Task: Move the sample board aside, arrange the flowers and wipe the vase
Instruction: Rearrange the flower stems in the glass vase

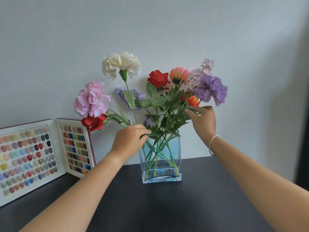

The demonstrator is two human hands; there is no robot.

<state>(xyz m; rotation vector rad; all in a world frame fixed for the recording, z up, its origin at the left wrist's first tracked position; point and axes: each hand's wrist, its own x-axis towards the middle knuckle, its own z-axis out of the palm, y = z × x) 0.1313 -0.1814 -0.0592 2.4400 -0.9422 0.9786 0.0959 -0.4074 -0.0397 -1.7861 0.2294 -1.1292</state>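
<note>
1. Against a plain pale wall, your dark table (pixel 192 206) carries the blue-tinted glass vase (pixel 173 151) near its back edge, about midway along, with the flowers (pixel 158 101) standing in it.
2. Your sample board (pixel 41 156) stands open at the table's back left corner, leaning on the wall and well apart from the vase. Judging by that gap, the first part of your task looks done.
3. You are in the arranging step now. Your left hand (pixel 128 139) is curled closed at the vase's rim, its fingers pinching a bunch of green stems that lean out toward the left.
4. Your right hand (pixel 203 119) is higher, on the right of the bunch, half open with thumb and fingers closing lightly on a leafy stem just below the small orange bloom (pixel 193 101).
5. The spread is uneven: the pink carnation (pixel 92 99) and a red rose (pixel 94 122) droop low to the left, while the other blooms crowd upper right. You likely have more adjusting to do.
6. Wiping the vase looks not yet started; no cloth is in view, so you will need to fetch one.
</note>
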